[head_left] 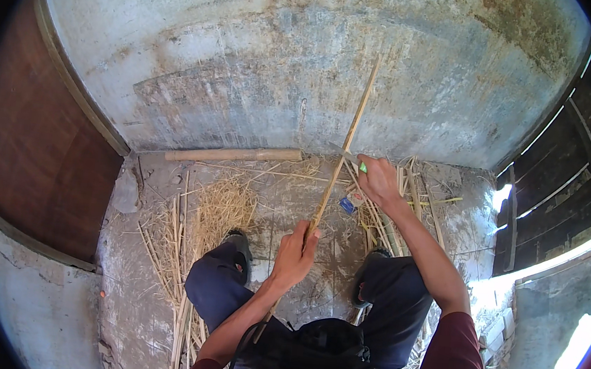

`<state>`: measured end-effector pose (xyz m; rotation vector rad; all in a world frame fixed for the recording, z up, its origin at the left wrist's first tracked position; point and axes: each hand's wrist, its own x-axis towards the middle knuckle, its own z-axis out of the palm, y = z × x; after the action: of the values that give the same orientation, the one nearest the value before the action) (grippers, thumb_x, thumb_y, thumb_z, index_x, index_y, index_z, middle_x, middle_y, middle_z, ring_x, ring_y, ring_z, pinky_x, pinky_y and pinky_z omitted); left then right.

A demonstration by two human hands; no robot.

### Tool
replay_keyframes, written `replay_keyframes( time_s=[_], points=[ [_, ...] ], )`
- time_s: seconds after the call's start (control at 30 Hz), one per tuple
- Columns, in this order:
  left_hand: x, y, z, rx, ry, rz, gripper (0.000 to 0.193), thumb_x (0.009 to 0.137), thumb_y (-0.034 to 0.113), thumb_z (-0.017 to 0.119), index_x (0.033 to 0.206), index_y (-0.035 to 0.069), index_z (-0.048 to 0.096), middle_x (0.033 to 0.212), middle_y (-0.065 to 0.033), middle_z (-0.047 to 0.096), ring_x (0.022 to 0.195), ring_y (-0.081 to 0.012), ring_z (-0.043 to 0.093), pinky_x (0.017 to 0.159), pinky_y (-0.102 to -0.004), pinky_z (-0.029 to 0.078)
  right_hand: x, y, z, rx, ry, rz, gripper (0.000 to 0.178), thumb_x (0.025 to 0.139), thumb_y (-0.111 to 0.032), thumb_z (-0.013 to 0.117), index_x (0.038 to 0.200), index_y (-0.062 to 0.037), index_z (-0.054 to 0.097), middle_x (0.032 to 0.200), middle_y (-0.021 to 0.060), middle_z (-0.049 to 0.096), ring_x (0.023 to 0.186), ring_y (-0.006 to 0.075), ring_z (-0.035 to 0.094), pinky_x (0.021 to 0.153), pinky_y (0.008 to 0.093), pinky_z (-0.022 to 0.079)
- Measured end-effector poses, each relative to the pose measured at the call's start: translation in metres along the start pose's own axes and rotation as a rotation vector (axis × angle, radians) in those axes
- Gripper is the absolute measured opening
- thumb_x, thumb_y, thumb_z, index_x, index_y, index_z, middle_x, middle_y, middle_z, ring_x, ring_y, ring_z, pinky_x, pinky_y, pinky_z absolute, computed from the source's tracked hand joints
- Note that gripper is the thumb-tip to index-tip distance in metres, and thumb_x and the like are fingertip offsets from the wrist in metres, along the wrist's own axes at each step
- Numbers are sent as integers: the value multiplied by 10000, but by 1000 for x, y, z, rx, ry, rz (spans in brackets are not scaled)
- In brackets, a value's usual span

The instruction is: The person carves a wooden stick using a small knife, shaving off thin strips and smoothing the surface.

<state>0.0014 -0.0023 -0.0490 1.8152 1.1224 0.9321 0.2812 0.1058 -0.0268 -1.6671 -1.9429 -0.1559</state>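
Fingers of the left hand (pixel 294 260) wrap a long, pale strip (pixel 360 109) of what looks like bamboo, while those of the right hand (pixel 379 180) grip a knife (pixel 346 155) marked with green, its blade crossing the strip partway up. The strip slants between the worker's knees, its lower end near the lap, its upper end toward a stained wall (pixel 264 55); whether it touches cannot be told. Floor (pixel 324 261) shows between the shoes, beneath the left hand. Shavings (pixel 222 206) heap beyond the left foot, cut strips (pixel 384 227) crowd the right, and a thick pole (pixel 235 154) lies along the wall's foot.
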Motion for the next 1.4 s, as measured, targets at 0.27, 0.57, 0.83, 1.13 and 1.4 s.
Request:
replay_keyframes(
  time_s=[0.27, 0.57, 0.83, 1.13, 1.4],
  points=[
    [0, -2, 8, -32, 24, -8, 238, 1126, 215, 606, 1122, -19, 567, 650, -165, 525, 546, -292, 518, 565, -439, 389, -12, -23, -4, 57, -194, -132, 294, 848, -94, 637, 1103, -59, 779, 777, 261, 720, 735, 469, 731, 712, 581, 590],
    [-4, 11, 1, 20, 18, 40, 177, 1115, 147, 588, 1157, -17, 535, 684, -218, 589, 573, -395, 608, 577, -489, 442, -6, -35, -19, 74, -109, -119, 350, 786, -62, 628, 1093, -49, 795, 792, 246, 734, 769, 463, 734, 731, 568, 589],
    [-5, 14, -3, 39, 31, 49, 166, 1118, 135, 577, 1155, -19, 526, 693, -233, 595, 588, -424, 621, 575, -490, 447, 7, -22, -10, 61, -47, -62, 332, 785, -66, 645, 1077, -41, 799, 801, 273, 732, 770, 471, 736, 732, 557, 601],
    [-10, 5, -1, 26, 39, 57, 195, 1109, 157, 599, 1171, -24, 556, 667, -235, 572, 567, -421, 592, 564, -487, 418, 19, 3, -7, -10, 11, 37, 290, 827, -89, 648, 1069, -75, 808, 801, 272, 735, 773, 473, 745, 741, 548, 613],
    [-14, 7, 2, 56, 4, 55, 211, 1107, 165, 596, 1175, -31, 554, 663, -244, 573, 577, -444, 603, 559, -503, 412, 23, 30, -13, -91, 85, 108, 258, 851, -86, 618, 1028, -96, 806, 803, 270, 729, 785, 483, 734, 745, 570, 600]
  ],
)
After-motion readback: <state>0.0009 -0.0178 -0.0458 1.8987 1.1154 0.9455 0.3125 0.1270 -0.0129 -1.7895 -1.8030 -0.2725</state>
